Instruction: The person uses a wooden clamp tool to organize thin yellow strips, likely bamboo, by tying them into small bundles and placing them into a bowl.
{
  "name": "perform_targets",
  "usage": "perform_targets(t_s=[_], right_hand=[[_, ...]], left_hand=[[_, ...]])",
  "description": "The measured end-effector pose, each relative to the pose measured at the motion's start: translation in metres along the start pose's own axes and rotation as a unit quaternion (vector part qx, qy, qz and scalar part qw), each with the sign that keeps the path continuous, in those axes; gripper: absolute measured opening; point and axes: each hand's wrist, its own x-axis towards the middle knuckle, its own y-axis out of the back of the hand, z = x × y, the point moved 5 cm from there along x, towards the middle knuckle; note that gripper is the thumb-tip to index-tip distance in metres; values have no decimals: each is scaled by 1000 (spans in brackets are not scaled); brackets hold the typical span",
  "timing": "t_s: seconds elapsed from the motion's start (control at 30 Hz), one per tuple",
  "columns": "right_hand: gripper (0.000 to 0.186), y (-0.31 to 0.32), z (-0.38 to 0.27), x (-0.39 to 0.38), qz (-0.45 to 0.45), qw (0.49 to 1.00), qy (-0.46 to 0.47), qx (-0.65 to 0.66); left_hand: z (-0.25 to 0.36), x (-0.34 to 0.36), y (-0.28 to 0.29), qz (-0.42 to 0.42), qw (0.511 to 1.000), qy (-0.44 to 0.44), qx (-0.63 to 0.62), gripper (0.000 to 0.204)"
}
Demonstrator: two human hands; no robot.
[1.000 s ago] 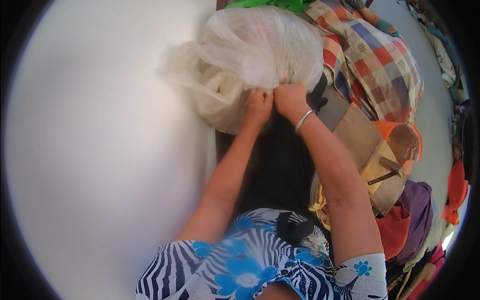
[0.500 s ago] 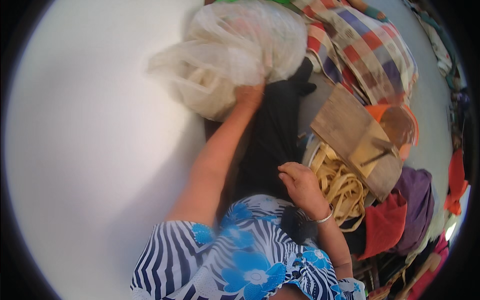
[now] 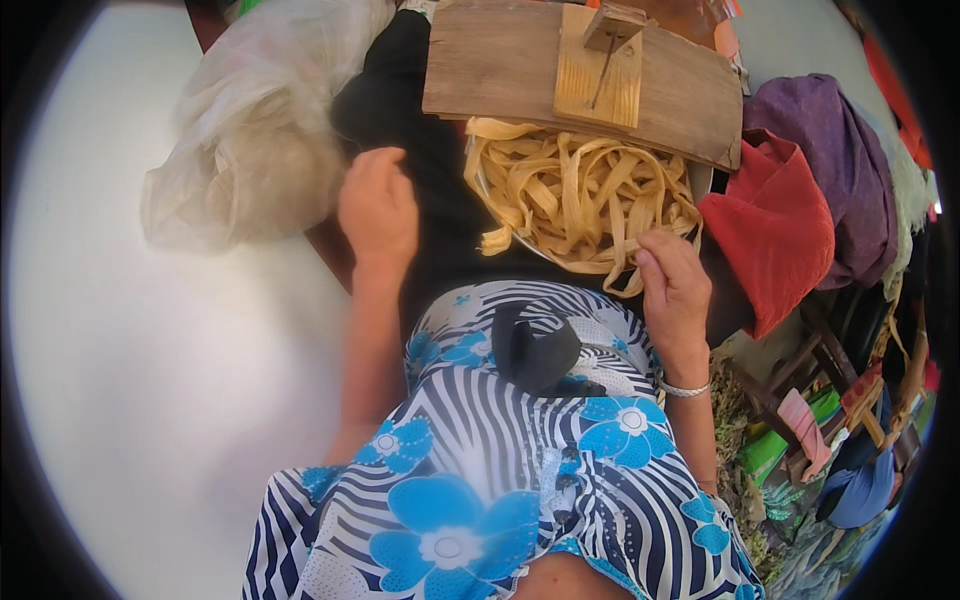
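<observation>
Tan, flat plant-like strips (image 3: 590, 190) lie tangled in a pale round basin (image 3: 705, 178) on my lap. My right hand (image 3: 676, 290) is at the basin's near right edge, thumb and fingers pinched on one strip (image 3: 625, 282). My left hand (image 3: 380, 210) hovers over the dark cloth (image 3: 440, 235) on my lap. Its fingers are curled together, and I see nothing in them. Beyond it lies a cloudy plastic bag (image 3: 260, 130), apart from the hand. Across the basin's far side rests a wooden board (image 3: 500, 75) with a smaller block and a thin metal piece fixed on it.
A red cloth (image 3: 775, 235) and a purple cloth (image 3: 830, 170) are bunched right of the basin. Something orange (image 3: 690, 15) stands behind the board. Wooden furniture legs (image 3: 765, 395) and mixed cloths are at the lower right. A pale floor (image 3: 130, 350) spreads to the left.
My left hand has come off the plastic bag and drawn back toward me. My right hand has moved onto the strips. The view has turned right, showing more of the basin.
</observation>
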Motion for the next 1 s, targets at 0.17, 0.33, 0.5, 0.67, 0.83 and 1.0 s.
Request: perform_targets(t_s=[0.17, 0.33, 0.5, 0.67, 0.83, 1.0], right_hand=[[15, 15, 5, 3, 49, 998, 20, -26], [14, -1, -11, 0, -30, 998, 21, 47], [13, -5, -2, 8, -8, 999, 5, 51], [27, 16, 14, 33, 50, 996, 42, -55], [49, -20, 27, 28, -65, 978, 58, -191], [65, -66, 27, 27, -160, 977, -13, -141]], left_hand=[[58, 8, -6, 41, 994, -52, -87, 29], [82, -6, -6, -219, 973, -63, -17, 19], [88, -37, -10, -322, 941, -88, 50, 21], [87, -13, 23, -272, 925, -23, -266, 14], [87, 18, 74, -196, 751, 18, -630, 29], [104, 40, 139, -197, 609, -46, -767, 32]])
